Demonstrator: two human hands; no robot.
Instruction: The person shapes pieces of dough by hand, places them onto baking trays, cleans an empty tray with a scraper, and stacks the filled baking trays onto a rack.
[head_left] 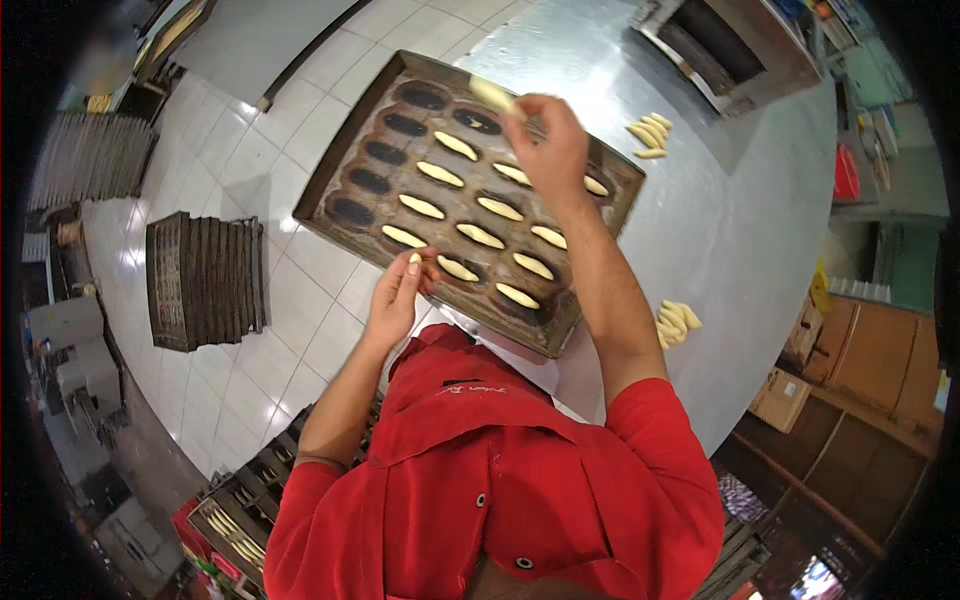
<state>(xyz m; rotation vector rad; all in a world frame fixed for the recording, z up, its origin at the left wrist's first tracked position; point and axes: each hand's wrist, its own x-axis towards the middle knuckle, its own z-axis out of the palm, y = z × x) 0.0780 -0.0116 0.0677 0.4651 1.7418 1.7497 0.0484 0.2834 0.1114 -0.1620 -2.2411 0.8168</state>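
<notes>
A dark, worn baking tray (316,196) with oval hollows lies slantwise before me, jutting past the table's left edge. Several pale, spindle-shaped dough pieces (440,174) rest in its hollows; the leftmost row of hollows holds none. Over the tray's far edge, my right hand (548,145) grips one dough piece (491,95) by its near end, slightly blurred. My left hand (398,298) is at the tray's near left edge, thumb and fingertips pinched together beside a dough piece (403,237). Something small and pale shows at those fingertips; I cannot tell what.
On the metal table (700,230) lie a far dough pile (650,134) and a nearer dough pile (677,322). A metal machine (730,60) stands at the table's far end. Stacked trays (205,282) stand on the tiled floor to the left. A rack (235,500) with dough is lower left.
</notes>
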